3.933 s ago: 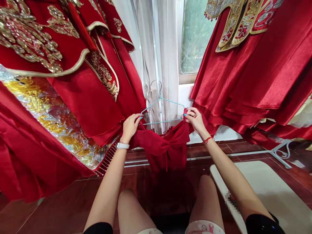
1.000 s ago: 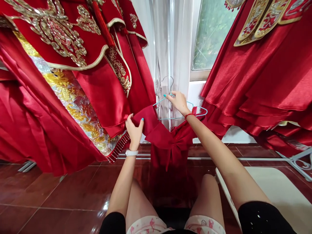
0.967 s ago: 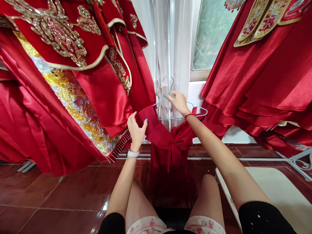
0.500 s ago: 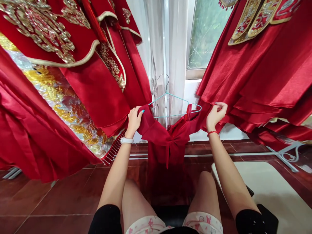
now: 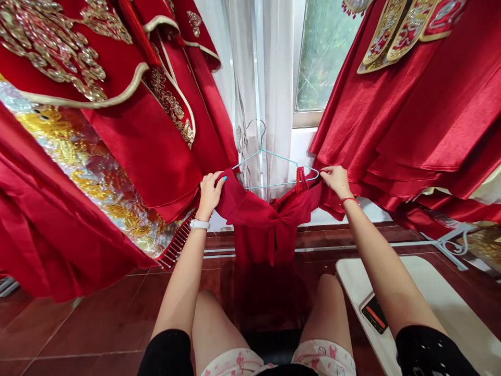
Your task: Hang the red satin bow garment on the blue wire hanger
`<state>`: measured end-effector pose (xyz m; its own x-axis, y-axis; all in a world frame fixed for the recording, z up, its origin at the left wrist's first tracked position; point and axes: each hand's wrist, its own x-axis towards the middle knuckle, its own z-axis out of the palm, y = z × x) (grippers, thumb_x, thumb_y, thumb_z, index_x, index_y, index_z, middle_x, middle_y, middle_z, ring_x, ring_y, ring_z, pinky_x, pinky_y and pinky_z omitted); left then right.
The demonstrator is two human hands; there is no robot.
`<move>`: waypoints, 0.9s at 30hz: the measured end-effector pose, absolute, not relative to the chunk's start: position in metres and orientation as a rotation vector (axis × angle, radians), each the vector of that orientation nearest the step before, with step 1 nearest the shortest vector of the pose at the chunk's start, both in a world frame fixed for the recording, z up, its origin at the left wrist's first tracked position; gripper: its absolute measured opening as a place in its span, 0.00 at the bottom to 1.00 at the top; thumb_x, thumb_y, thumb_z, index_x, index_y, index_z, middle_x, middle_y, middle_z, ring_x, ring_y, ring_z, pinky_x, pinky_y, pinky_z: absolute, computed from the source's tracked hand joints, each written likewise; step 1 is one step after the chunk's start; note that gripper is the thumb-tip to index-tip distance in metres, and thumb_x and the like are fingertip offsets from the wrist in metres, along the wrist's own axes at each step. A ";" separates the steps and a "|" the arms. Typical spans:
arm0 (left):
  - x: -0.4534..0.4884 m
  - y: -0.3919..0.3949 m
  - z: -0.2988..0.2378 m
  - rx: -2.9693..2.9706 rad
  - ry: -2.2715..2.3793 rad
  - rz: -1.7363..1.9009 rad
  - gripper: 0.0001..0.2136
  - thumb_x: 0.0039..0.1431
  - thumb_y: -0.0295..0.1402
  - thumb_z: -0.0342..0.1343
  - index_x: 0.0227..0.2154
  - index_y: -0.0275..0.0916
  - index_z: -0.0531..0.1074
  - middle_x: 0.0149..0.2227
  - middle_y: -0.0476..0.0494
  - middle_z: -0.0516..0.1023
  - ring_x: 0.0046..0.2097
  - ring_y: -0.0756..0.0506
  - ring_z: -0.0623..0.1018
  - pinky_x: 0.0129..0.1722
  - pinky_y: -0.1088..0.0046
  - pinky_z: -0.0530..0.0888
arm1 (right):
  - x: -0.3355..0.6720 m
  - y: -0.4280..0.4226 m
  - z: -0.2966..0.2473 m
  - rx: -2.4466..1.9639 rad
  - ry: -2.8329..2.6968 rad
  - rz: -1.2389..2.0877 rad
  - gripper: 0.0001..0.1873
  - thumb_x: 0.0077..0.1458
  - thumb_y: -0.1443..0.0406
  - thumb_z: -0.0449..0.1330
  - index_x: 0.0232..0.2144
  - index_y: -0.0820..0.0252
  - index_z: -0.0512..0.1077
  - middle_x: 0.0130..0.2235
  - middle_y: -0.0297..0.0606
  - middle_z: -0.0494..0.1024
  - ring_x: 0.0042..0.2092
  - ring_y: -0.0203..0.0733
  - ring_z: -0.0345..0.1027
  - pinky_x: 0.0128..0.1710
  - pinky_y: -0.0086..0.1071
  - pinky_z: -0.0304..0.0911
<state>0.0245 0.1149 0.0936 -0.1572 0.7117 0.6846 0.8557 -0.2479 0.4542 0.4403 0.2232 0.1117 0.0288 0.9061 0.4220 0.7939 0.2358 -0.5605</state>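
A dark red dress (image 5: 262,243) with a knotted front hangs before me, its lower part falling between my knees. My left hand (image 5: 211,194) pinches the dress's shoulder on the left side. On the other side, my right hand (image 5: 335,179) has its fingertips closed on the edge of the dress's right sleeve, at the hanger's tip. The thin turquoise hanger (image 5: 278,156) sits at the neckline, with a strap (image 5: 301,179) looped over its right part. Its metal hook (image 5: 263,131) points up, in front of the pale curtain.
Red embroidered garments (image 5: 156,156) hang at left, and red satin garments (image 5: 391,120) at right. A white rack rail (image 5: 352,246) runs low across the floor. At right stands a cream bench (image 5: 438,303) with a phone (image 5: 376,315) on it. A window (image 5: 321,62) is behind.
My right hand has moved left to the hanger's end and closed on the sleeve edge, which now stretches wider. My left hand keeps its hold. The view has shifted slightly, showing the phone.
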 end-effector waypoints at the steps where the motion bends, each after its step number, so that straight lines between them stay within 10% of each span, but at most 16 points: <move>1: 0.025 0.115 0.093 -1.915 -1.821 -1.347 0.27 0.69 0.55 0.43 0.51 0.41 0.77 0.43 0.36 0.78 0.48 0.36 0.74 0.54 0.54 0.70 | 0.440 0.222 0.123 -1.582 -1.812 0.147 0.15 0.57 0.70 0.54 0.37 0.68 0.81 0.31 0.50 0.81 0.33 0.43 0.70 0.39 0.38 0.62; 14: 0.035 0.115 0.081 -1.855 -1.805 -1.416 0.25 0.71 0.49 0.43 0.59 0.41 0.73 0.39 0.40 0.72 0.46 0.40 0.74 0.55 0.57 0.71 | 0.339 0.181 0.156 -1.342 -1.969 -0.063 0.14 0.59 0.66 0.56 0.45 0.63 0.77 0.33 0.49 0.78 0.38 0.55 0.72 0.41 0.42 0.64; 22: 0.037 0.058 0.013 -1.446 -1.825 -1.809 0.27 0.71 0.39 0.43 0.70 0.41 0.55 0.67 0.32 0.60 0.70 0.39 0.61 0.70 0.57 0.58 | 0.417 0.165 0.051 -1.069 -1.360 0.363 0.22 0.55 0.55 0.58 0.51 0.55 0.69 0.31 0.31 0.72 0.34 0.41 0.67 0.40 0.36 0.65; 27: 0.046 0.048 -0.071 -1.569 -2.391 -2.309 0.33 0.54 0.36 0.60 0.64 0.41 0.63 0.59 0.34 0.74 0.62 0.38 0.72 0.62 0.57 0.70 | 0.411 0.170 -0.055 -1.109 -0.990 1.286 0.29 0.37 0.56 0.65 0.46 0.47 0.68 0.42 0.34 0.77 0.42 0.42 0.71 0.38 0.36 0.67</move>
<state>0.0459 0.0481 -0.0710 -0.5219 0.8364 0.1676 0.1969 -0.0731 0.9777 0.4106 0.1702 -0.0546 0.0561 0.9974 -0.0460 -0.2106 -0.0332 -0.9770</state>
